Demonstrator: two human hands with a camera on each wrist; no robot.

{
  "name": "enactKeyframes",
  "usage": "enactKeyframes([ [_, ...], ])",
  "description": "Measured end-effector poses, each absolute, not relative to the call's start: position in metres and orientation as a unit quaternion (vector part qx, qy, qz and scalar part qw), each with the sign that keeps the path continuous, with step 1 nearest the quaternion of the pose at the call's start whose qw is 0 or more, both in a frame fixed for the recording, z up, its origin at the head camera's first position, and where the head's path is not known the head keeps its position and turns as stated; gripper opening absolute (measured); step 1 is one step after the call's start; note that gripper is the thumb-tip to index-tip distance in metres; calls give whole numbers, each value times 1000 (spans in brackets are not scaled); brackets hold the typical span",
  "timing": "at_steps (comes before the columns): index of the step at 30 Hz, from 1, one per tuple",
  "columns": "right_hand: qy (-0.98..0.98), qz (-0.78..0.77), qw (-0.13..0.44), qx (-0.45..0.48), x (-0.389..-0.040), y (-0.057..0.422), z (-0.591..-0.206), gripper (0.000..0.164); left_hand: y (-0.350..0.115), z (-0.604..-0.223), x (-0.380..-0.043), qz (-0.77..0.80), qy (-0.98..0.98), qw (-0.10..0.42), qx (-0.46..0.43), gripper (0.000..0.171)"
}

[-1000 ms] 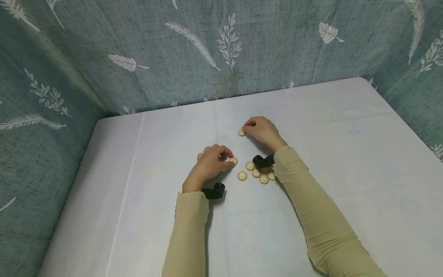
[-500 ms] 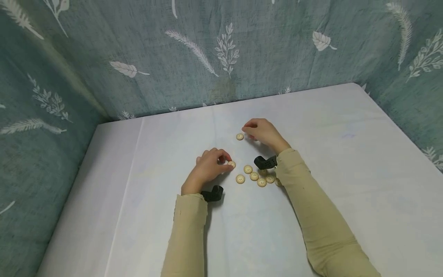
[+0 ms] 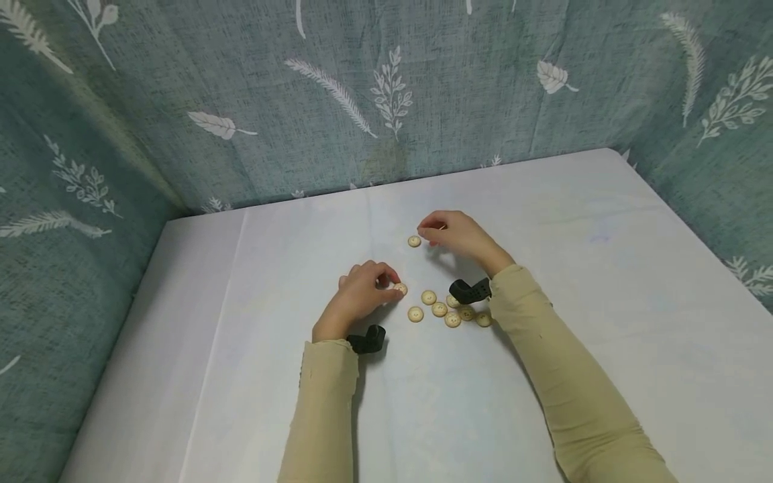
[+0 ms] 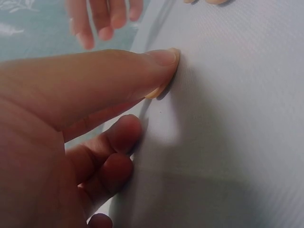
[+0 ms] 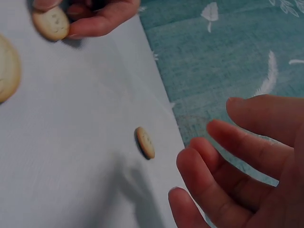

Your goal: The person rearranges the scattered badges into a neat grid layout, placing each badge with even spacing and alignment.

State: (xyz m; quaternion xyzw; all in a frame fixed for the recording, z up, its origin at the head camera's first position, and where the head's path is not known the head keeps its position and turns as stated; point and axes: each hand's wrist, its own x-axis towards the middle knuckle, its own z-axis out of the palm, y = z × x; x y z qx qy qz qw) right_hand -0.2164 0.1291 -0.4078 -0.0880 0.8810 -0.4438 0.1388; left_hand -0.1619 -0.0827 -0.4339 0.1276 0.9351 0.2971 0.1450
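Observation:
My left hand [image 3: 360,293] pinches a round beige button [image 3: 401,289] at its edge, between thumb and index finger. In the left wrist view the thumb covers most of that button [image 4: 153,93]. Farther back, my right hand [image 3: 457,233] hovers beside a single button [image 3: 414,241] lying on the table. The right wrist view shows its relaxed, parted fingers [image 5: 194,171] holding nothing, with a gap between them and the button [image 5: 146,142].
Several more buttons [image 3: 453,319] lie in a loose cluster in front of the right wrist, one button [image 3: 415,314] a little apart at the left. A white cloth covers the table [image 3: 272,282]. Behind it hangs a green leaf-patterned curtain [image 3: 459,114]. Each wrist carries a black camera [image 3: 470,291].
My right hand has come away from the far button, which stays on the table. The left hand keeps its pinch. The camera view has shifted slightly.

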Motion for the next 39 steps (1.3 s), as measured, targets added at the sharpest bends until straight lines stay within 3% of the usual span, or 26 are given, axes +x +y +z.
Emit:
enactKeyframes([
  [29,849,-374,296,-228,-205,141,-419,14,-81,-434,-165,298,935,140,135,16],
  [39,853,-312,325,-263,-199,132,-411,20,-83,-434,-164,298,935,139,133,16],
])
